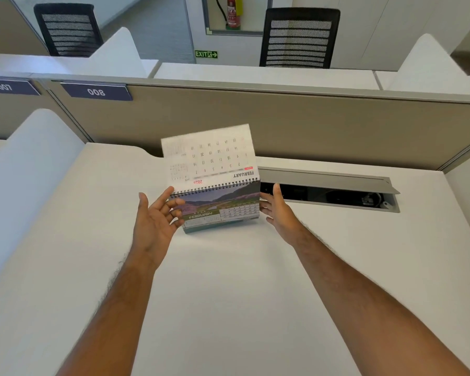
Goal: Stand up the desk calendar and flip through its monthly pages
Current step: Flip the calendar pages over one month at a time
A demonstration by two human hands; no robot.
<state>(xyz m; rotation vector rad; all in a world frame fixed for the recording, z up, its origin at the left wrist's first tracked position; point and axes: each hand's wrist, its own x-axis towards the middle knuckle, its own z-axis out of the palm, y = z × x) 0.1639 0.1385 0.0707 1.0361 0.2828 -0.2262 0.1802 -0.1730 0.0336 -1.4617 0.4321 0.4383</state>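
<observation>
Bright even office light, soft shadows, wide-angle bending at edges.

Left hand: bare, palm up, fingers loosely spread and curled.
Right hand: bare, open, thumb raised.
Forearms: both extended forward, converging.

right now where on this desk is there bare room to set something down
Most of the white desk is bare: the broad stretch below the desk calendar between the forearms, and the strip right of the right hand below the open cable tray. It is crowded only around the calendar, flanked by the left hand and right hand.
</observation>
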